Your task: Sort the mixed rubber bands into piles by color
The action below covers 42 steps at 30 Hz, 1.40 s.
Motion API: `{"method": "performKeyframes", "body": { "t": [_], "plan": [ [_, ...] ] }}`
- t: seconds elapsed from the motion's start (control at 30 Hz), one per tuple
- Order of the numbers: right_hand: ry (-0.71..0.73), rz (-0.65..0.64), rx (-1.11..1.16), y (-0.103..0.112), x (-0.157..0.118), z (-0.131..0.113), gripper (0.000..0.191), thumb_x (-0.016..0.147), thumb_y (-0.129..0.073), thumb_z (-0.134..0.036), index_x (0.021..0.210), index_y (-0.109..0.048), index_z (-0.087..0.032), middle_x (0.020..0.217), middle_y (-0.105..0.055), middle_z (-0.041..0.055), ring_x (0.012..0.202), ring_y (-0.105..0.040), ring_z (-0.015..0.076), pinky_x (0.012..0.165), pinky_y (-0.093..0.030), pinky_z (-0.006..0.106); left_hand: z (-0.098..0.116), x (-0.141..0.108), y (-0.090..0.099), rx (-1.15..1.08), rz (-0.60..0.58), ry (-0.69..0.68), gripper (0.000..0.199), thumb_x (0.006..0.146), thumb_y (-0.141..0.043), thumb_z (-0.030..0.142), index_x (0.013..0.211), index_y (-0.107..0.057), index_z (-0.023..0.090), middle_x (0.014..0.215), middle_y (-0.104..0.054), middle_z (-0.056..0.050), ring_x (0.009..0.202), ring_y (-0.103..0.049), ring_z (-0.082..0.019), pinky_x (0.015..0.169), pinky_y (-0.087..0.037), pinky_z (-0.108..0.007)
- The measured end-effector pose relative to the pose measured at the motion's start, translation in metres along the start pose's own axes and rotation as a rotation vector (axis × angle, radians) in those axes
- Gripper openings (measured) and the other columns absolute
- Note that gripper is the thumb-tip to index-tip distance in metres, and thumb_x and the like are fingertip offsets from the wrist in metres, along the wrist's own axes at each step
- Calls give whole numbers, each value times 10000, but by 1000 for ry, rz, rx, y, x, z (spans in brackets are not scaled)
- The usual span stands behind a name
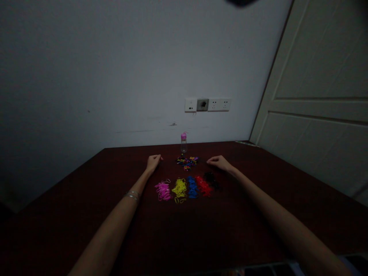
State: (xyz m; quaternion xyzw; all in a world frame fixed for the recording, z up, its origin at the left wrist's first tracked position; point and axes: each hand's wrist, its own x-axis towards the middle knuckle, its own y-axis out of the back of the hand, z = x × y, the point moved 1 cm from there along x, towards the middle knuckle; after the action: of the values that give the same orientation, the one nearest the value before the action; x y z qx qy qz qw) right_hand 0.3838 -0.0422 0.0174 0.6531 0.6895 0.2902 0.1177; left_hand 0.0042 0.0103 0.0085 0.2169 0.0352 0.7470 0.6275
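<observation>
My left hand (154, 162) rests on the dark red table, left of a mixed pile of colourful bands (187, 161). Its fingers are curled together; anything in them is too small to make out. To the right of that pile lies my right hand (219, 162), fingers also pressed together, contents unclear. Nearer to me are sorted heaps in a row: pink bands (163, 190), yellow bands (180, 188), blue bands (192, 187), red bands (204, 186) and black bands (212, 180). Behind the mixed pile stands a clear bottle (184, 145) with a pink top.
The table (161, 237) meets a pale wall (129, 76) with sockets (219, 104) at the back. A panelled door (316, 96) is on the right. Some partly visible objects (276, 269) lie along the bottom edge at the right.
</observation>
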Motion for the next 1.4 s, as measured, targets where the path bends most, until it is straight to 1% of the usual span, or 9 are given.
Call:
{"method": "performKeyframes", "body": {
  "t": [0.23,0.33,0.47,0.7,0.8,0.93,1.03,1.23,1.4],
  "plan": [
    [30,-270,55,18,-34,-10,293,617,-700,-445,754,-746,-189,907,-720,44,895,-633,214,876,-455,340,1,0,0,24,-6,-8,309,681,-487,405,593,-615,137,410,-384,44,410,-339,-87,448,-245,-213],
    [28,-302,35,19,-41,-11,304,617,-705,-435,805,-742,-200,934,-715,33,907,-630,211,885,-445,345,3,-1,0,44,-13,-17,312,684,-487,404,587,-618,138,412,-398,38,418,-355,-93,452,-250,-216],
    [-31,-207,40,17,-43,-2,344,622,-706,-416,897,-730,-211,947,-715,39,888,-637,218,845,-463,359,5,-1,1,69,-11,-23,288,681,-497,376,600,-636,138,433,-441,27,445,-396,-105,461,-264,-217],
    [-93,33,290,10,-44,11,309,622,-671,-417,810,-723,-177,906,-716,86,855,-647,217,798,-495,337,21,-1,-8,185,64,-44,95,615,-573,192,631,-650,137,608,-605,-23,617,-531,-141,590,-367,-221],
    [-106,74,356,7,-45,9,311,600,-675,-416,791,-714,-173,899,-715,89,854,-649,219,782,-505,331,36,-4,-25,270,-42,-132,98,612,-597,171,668,-670,138,614,-601,-19,604,-521,-134,594,-367,-224],
    [-102,103,386,6,-47,6,303,588,-681,-409,772,-708,-169,865,-714,90,845,-649,224,773,-506,333,63,-13,-60,346,-312,-319,146,665,-597,232,714,-703,145,584,-582,-12,572,-501,-134,554,-349,-225],
    [-104,108,388,5,-48,4,300,587,-684,-406,768,-710,-168,842,-714,89,827,-650,223,758,-506,331,81,-21,-85,444,-483,-407,158,666,-623,238,763,-725,166,655,-629,-38,609,-537,-148,555,-361,-222],
    [-60,123,314,3,-50,-1,307,607,-663,-413,764,-721,-155,817,-715,82,775,-643,203,699,-495,309,106,-34,-113,836,-644,-450,266,750,-577,265,987,-696,282,981,-683,-19,873,-616,-180,726,-442,-226],
    [-75,141,333,1,-51,-6,257,595,-660,-364,738,-720,-159,794,-712,75,751,-631,191,672,-478,294,108,-35,-123,982,-631,-460,274,807,-514,302,1022,-680,259,1053,-672,-46,956,-615,-199,787,-464,-258]
  ]
}}
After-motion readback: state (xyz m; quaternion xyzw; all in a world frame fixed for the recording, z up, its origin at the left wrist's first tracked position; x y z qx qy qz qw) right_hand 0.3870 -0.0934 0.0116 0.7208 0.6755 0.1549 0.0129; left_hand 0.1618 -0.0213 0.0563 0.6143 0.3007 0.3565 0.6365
